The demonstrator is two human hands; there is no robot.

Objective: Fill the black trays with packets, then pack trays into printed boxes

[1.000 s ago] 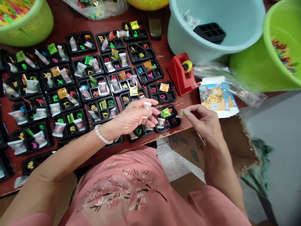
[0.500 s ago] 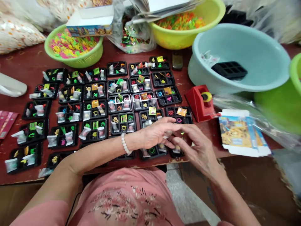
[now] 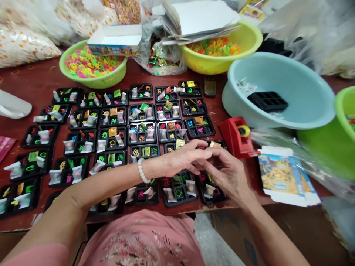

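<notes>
My left hand (image 3: 184, 159) and my right hand (image 3: 226, 173) meet fingertip to fingertip above the black compartment trays (image 3: 177, 189) near the table's front edge. Both hands have their fingers pressed together in a pinch. Whatever lies between them is hidden. A white bead bracelet (image 3: 142, 170) sits on my left wrist. Several rows of black trays (image 3: 111, 136) cover the red-brown table (image 3: 33, 81), each holding small coloured toys and little clear packets.
A red tape dispenser (image 3: 235, 138) stands just right of my hands, with a flat printed box (image 3: 281, 173) beyond it. A pale blue basin (image 3: 302, 92) holds an empty black tray (image 3: 267, 100). A green basket (image 3: 93, 68), a yellow bowl (image 3: 222, 48) and a green bowl (image 3: 335, 136) ring the table.
My hands have come together, fingertips now touching over the front trays; a second ago they were apart, each pinching a small packet. The view has tilted up toward the back of the table.
</notes>
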